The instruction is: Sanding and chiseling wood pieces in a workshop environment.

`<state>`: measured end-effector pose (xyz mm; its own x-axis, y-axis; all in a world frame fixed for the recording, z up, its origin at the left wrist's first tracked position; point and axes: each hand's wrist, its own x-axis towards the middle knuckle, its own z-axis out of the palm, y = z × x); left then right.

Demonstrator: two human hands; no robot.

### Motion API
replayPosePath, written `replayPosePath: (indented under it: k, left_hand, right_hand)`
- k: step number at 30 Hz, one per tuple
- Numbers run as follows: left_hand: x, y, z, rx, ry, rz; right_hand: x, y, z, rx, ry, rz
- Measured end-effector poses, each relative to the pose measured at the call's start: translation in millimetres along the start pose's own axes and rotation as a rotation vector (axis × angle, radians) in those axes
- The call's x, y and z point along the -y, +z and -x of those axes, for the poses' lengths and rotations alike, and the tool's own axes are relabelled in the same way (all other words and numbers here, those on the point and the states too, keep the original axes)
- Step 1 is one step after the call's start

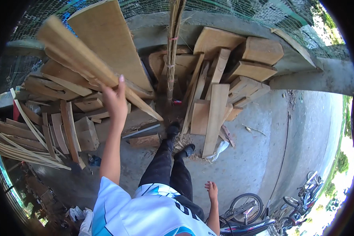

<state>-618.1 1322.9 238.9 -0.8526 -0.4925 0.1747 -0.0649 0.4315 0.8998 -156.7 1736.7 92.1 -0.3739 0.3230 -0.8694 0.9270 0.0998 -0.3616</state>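
Note:
My left hand is closed around a long wooden plank, with the thumb lying along its upper side. Tilted, the plank runs from a blurred upper end at the far left down to a narrow end near my feet. Behind it leans a wide, pale board against the wall. Low at my right side hangs my right hand, its fingers loosely apart and nothing in them. Closest to it is a bicycle at the lower right.
Stacked timber and thin bent strips fill the left. Several boards and thick blocks lean on the low concrete wall ahead and right. A bundle of thin sticks stands upright in the middle. A white plastic bag lies on the concrete floor.

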Motion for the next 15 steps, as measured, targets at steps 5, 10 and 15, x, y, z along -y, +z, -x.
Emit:
replayPosePath:
  k: [5, 10, 15]
  left_hand:
    - [57, 53, -66, -0.062, 0.074, -0.07]
    - [59, 93, -87, -0.427, 0.41, -0.754]
    - [103, 151, -22, -0.093, 0.592, -0.582]
  right_hand:
    - [13, 15, -10, 0.069, -0.047, 0.066]
    - [26, 20, -1, 0.095, -0.058, 0.04]
    - [15, 18, 2, 0.092, -0.025, 0.04]
